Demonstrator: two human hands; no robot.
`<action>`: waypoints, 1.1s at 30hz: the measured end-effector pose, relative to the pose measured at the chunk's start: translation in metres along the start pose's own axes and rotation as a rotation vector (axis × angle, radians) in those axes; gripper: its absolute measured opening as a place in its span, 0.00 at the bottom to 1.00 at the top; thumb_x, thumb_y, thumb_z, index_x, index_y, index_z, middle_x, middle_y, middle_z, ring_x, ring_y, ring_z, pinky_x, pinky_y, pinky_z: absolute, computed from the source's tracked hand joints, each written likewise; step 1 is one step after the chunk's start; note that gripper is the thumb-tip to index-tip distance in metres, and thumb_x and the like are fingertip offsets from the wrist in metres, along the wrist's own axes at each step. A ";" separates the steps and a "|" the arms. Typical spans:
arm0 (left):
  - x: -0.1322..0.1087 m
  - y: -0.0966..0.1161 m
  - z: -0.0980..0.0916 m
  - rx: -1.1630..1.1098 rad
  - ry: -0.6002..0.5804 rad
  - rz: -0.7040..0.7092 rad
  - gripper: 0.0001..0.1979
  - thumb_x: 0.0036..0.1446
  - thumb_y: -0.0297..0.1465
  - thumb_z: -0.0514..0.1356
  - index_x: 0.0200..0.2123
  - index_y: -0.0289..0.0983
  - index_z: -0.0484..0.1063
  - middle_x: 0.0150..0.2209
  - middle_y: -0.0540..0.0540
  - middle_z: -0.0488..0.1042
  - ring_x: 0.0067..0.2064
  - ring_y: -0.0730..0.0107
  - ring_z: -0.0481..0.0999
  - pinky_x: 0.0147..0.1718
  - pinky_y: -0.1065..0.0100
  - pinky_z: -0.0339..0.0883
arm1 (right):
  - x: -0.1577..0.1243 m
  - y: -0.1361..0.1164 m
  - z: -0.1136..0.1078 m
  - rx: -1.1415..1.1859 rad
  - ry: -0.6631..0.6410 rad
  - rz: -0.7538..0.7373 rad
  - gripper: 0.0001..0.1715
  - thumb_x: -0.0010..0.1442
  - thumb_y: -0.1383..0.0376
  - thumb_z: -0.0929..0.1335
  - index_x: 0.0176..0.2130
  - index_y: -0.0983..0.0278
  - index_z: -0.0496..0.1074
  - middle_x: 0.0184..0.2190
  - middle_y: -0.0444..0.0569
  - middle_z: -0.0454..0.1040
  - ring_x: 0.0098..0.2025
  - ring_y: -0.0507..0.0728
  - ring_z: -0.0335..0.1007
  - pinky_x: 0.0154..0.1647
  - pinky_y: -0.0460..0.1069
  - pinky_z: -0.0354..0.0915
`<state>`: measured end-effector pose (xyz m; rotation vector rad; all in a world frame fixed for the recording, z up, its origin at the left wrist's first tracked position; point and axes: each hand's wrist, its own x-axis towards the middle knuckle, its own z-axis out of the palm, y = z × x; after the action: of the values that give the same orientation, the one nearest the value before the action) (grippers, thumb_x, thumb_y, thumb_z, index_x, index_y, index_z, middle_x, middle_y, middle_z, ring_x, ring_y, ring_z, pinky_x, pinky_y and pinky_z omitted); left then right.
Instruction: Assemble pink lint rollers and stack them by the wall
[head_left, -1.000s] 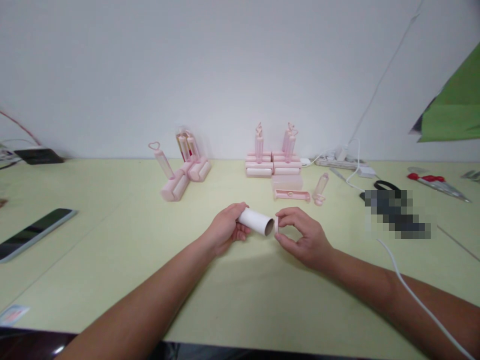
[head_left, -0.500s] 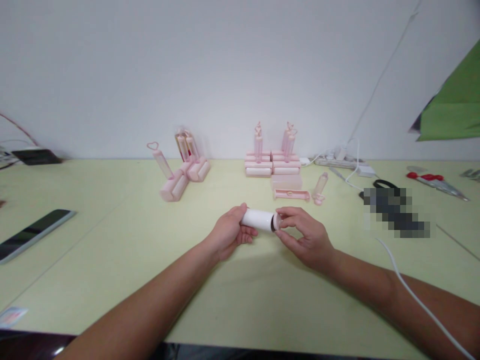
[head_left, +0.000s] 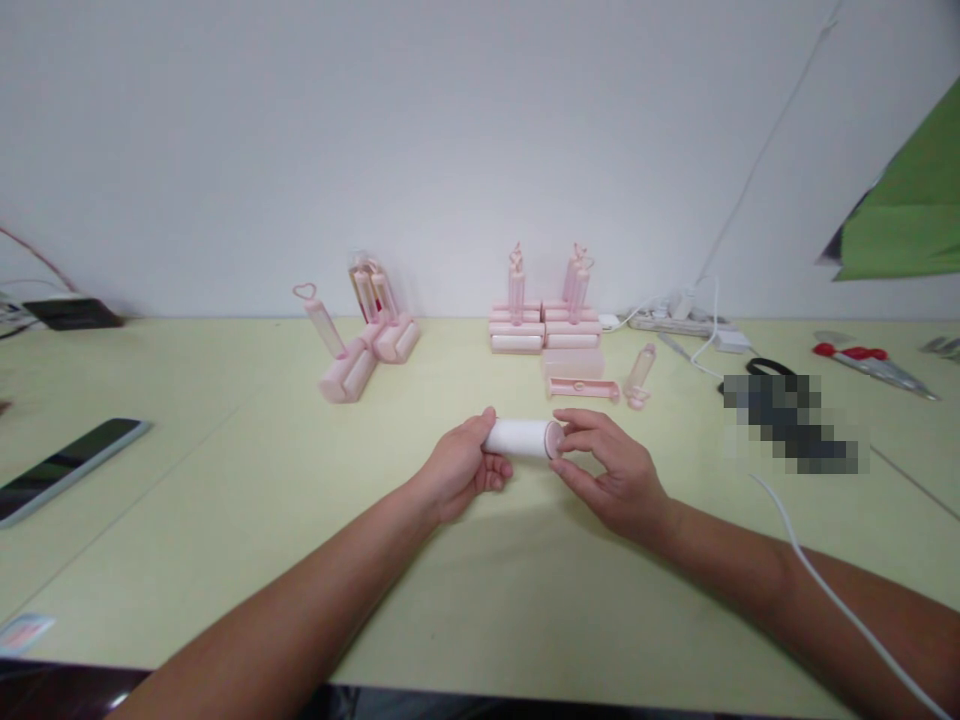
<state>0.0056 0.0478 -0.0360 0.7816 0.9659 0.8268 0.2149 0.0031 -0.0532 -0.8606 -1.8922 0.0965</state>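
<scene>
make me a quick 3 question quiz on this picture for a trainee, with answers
1. Multiple choice: what does the left hand hold?
a) the black band
b) a white tube
c) a red-handled tool
2. True or false: the phone lies on the table to the left of both hands.
3. Fill the gap: the right hand is touching a ____ at the tube's end.

Key: 1. b; 2. true; 3. pink disc

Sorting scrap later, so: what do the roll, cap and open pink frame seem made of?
Roll: probably paper, perhaps film; plain matte white. Cap: likely plastic, smooth pale pink, neatly round. Frame: probably moulded plastic, evenly pink; finish hard to tell.
</scene>
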 end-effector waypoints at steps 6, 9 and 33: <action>0.001 0.003 0.000 -0.045 0.013 -0.035 0.14 0.67 0.41 0.52 0.38 0.35 0.63 0.22 0.51 0.66 0.18 0.73 0.70 0.14 0.75 0.60 | -0.002 -0.002 -0.002 -0.063 0.101 -0.035 0.22 0.57 0.66 0.72 0.51 0.59 0.66 0.54 0.60 0.64 0.53 0.65 0.68 0.52 0.63 0.69; 0.000 0.005 0.002 -0.087 0.042 -0.057 0.15 0.68 0.42 0.50 0.38 0.34 0.64 0.20 0.52 0.66 0.17 0.74 0.69 0.14 0.75 0.61 | -0.002 -0.004 -0.002 -0.024 0.060 -0.055 0.27 0.58 0.67 0.71 0.55 0.59 0.63 0.53 0.59 0.66 0.55 0.66 0.65 0.52 0.63 0.69; -0.010 0.004 -0.003 0.453 -0.174 0.149 0.22 0.58 0.51 0.59 0.41 0.39 0.64 0.28 0.53 0.69 0.16 0.84 0.58 0.11 0.80 0.47 | 0.010 0.039 -0.009 -0.461 -0.122 0.291 0.30 0.58 0.61 0.69 0.58 0.64 0.65 0.64 0.64 0.54 0.62 0.71 0.58 0.61 0.66 0.57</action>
<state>-0.0014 0.0416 -0.0296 1.3072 0.9576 0.6588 0.2403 0.0356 -0.0573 -1.4706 -1.9205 -0.1189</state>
